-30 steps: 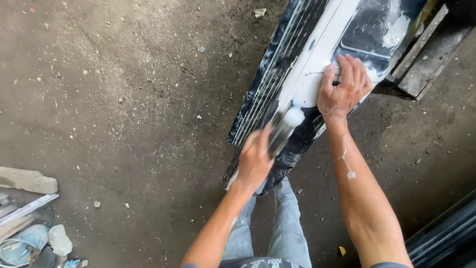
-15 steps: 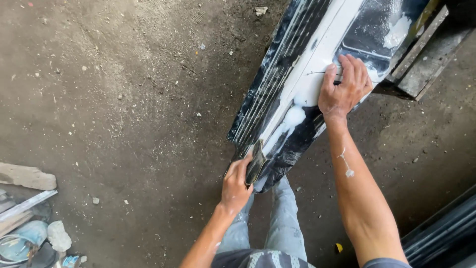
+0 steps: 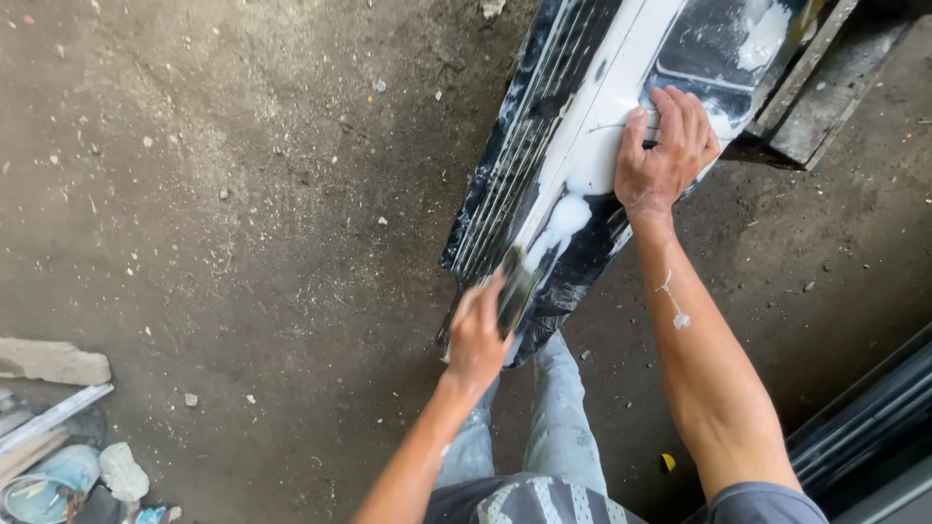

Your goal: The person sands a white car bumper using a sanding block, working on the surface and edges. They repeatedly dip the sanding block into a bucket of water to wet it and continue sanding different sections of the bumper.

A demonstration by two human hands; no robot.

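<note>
The dirt floor [image 3: 223, 213] fills most of your view, dusty and scattered with small stones and chips. Across the upper middle lies the long black car bumper [image 3: 505, 184], slanting from the top right down towards your knees, its ribbed grille strip on the left side and a broad white, wet smear running along the middle. Its far end rests against a grey wooden beam [image 3: 806, 87] at the top right. Down in the bottom right corner sits a dark ribbed panel [image 3: 874, 427]. Your legs in pale, paint-flecked jeans [image 3: 558, 427] show under the bumper's near end.

Your right hand [image 3: 663, 155] lies flat on the white part of the bumper, fingers spread and pressing down, steadying it; a white drip streaks your right forearm. Your left hand [image 3: 478, 335] is at the bumper's near end, fingers closed round a small dark sanding block [image 3: 515, 286], held against the wet black surface just below the white smear; the hand is blurred.

At the bottom left there is a heap of rubble and scraps: a flat grey stone [image 3: 53, 361], a pale lump [image 3: 123, 473] and a bluish tub [image 3: 44, 480]. A tiny yellow bit [image 3: 666, 462] lies on the floor by your right elbow.
</note>
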